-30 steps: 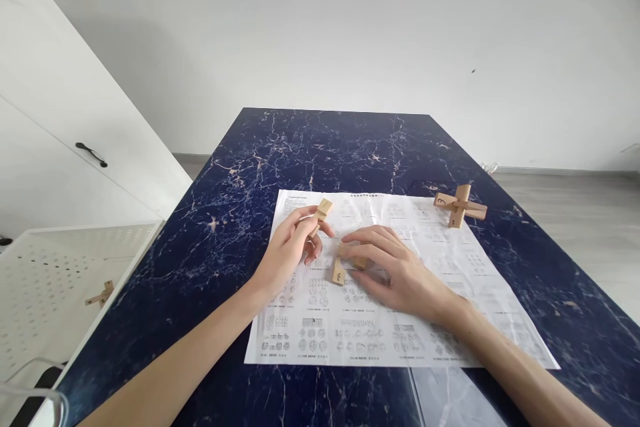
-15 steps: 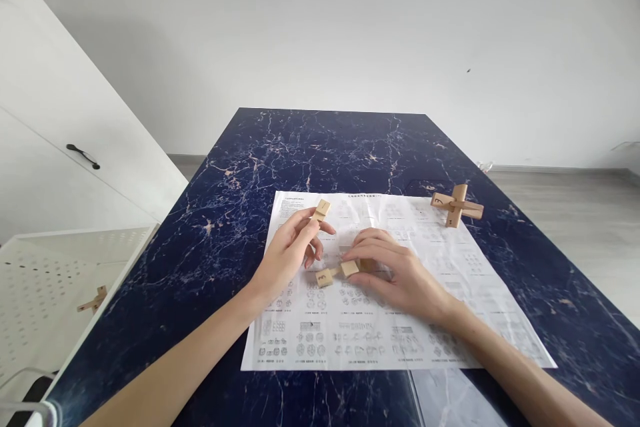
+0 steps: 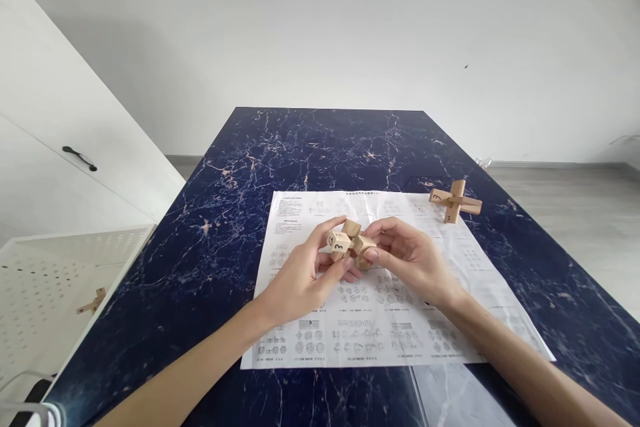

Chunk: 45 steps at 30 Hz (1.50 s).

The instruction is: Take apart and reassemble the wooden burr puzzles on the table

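Several notched wooden puzzle pieces (image 3: 339, 244) are gathered between my two hands over the paper sheet, one block marked with a 3. My left hand (image 3: 313, 273) grips them from the left, its thumb below and forefinger above. From the right, my right hand (image 3: 413, 260) pinches a block of the same cluster between thumb and fingers. How the pieces interlock is partly hidden by the fingers. Beneath lies a white instruction sheet (image 3: 320, 347) printed with small diagrams.
A cross-shaped wooden puzzle (image 3: 455, 201) sits at the sheet's upper right corner. The dark blue marbled table (image 3: 320, 147) stretches toward the wall. At left are a perforated white surface (image 3: 40, 300) with a small wooden piece (image 3: 92, 301), and a white cabinet (image 3: 70, 93).
My left hand has moved right and brought its piece to the others. The pieces that lay by my right hand are now lifted off the sheet, held between both hands.
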Each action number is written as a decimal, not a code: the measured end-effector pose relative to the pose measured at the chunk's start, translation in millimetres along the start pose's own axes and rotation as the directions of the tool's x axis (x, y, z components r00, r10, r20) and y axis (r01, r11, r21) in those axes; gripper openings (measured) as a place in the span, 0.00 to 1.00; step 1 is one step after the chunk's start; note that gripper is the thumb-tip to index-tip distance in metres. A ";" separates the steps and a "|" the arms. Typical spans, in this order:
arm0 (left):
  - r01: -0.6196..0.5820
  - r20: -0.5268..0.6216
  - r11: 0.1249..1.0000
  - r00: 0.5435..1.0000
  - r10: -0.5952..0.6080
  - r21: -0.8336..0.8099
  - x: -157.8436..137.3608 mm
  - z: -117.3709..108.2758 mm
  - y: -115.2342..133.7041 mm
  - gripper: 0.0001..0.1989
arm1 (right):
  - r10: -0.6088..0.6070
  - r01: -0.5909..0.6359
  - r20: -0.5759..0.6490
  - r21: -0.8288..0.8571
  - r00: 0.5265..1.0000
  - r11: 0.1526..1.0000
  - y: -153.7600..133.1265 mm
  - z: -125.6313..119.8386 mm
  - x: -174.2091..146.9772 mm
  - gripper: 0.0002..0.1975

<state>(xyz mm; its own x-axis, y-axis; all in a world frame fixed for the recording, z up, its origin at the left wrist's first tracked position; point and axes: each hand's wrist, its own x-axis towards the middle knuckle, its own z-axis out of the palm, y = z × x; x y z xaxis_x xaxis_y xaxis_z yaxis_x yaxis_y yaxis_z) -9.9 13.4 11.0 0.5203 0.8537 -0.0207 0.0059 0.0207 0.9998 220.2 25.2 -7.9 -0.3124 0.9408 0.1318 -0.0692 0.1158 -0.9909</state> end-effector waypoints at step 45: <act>-0.027 -0.031 0.992 0.999 0.031 0.125 -2.8 0.2 5.9 0.17 | -0.063 0.101 0.144 -0.276 0.988 0.956 -6.0 6.3 -6.1 0.10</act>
<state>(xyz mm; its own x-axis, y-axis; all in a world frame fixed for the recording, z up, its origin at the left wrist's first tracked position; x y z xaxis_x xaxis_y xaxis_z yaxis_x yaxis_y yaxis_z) -11.1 10.9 17.0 0.4936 0.8696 0.0106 0.0982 -0.0678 0.9929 216.6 16.8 -2.6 -0.4401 0.8761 0.1971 0.1633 0.2939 -0.9418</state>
